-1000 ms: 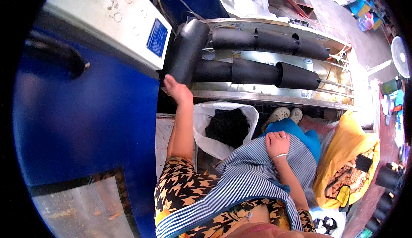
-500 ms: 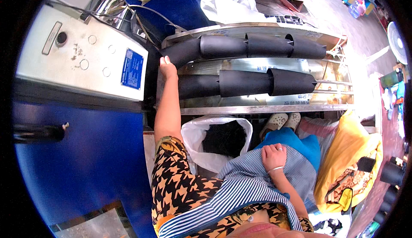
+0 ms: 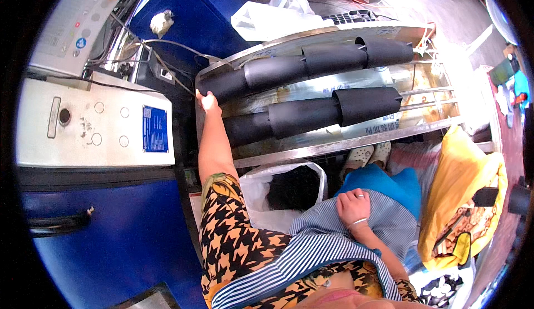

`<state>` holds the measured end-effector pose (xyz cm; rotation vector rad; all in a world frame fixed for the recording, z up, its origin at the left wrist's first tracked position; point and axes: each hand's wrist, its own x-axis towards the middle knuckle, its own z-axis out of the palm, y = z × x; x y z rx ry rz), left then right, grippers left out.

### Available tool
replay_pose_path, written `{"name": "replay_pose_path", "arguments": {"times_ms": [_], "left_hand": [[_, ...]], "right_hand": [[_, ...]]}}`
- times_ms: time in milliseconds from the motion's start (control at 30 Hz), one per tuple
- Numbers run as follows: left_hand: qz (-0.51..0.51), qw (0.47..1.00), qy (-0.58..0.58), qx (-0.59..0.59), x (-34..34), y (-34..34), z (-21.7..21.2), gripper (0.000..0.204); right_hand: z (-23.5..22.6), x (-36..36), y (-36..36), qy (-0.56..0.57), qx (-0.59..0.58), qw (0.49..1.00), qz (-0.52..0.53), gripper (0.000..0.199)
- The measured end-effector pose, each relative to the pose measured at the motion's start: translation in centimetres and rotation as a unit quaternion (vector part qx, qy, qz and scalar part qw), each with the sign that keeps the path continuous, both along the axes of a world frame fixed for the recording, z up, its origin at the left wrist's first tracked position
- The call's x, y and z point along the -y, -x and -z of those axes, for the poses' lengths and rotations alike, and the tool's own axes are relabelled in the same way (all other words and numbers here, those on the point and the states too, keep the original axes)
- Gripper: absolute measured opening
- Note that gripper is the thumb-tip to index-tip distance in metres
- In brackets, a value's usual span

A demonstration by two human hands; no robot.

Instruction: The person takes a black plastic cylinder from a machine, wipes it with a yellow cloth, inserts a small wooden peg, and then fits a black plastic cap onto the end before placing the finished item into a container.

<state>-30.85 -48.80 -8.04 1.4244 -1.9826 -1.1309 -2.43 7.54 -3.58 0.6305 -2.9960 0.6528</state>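
Left hand is at ten o'clock from the middle of the view, with its fingertips against the end of a black sleeve. Its fingers are a little bent; I cannot tell if they are closed around this edge or only touching it. The sleeve lies at eleven o'clock, as the first of four in the upper row, inside a metal tray. At six o'clock from this row, a lower row of three black sleeves lies in the same tray, with metal rods coming out at its three o'clock end.

Right hand, at four o'clock, rests loosely curled upon the striped apron; its palm is hidden, so I cannot tell whether it holds something. Near six o'clock stands a white sack with black contents.
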Motion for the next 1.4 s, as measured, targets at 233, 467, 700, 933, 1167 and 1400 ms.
{"name": "replay_pose_path", "arguments": {"times_ms": [233, 467, 700, 933, 1167, 1400], "left_hand": [[0.051, 0.981, -0.174, -0.066, -7.1, -1.7, -3.4, 0.067], [0.144, 0.912, 0.382, 0.028, -5.9, 1.6, 2.2, 0.080], [0.441, 0.771, 0.417, 0.193, -12.3, 3.6, 3.9, 0.056], [0.596, 0.665, 0.421, -0.162, -36.7, 3.4, -4.3, 0.028], [0.755, 0.332, 0.565, 0.038, -61.1, 3.8, 0.4, 0.023], [0.714, 0.218, 0.607, 0.271, -62.3, 5.8, -6.4, 0.037]], "right_hand": [[0.3, -0.9, -0.2, 0.002, 0.011, 1.000, 0.023, 0.013], [1.2, -1.8, -0.9, 0.015, 0.019, 0.999, 0.027, 0.012], [3.7, -1.3, -1.7, -0.001, 0.036, 0.998, 0.052, 0.012], [4.0, -1.2, -2.1, 0.002, 0.020, 0.998, 0.061, 0.013], [-0.5, -3.9, -1.3, 0.061, -0.024, 0.997, 0.041, 0.011], [0.9, -5.8, -2.1, 0.099, -0.064, 0.991, 0.058, 0.012]]}}
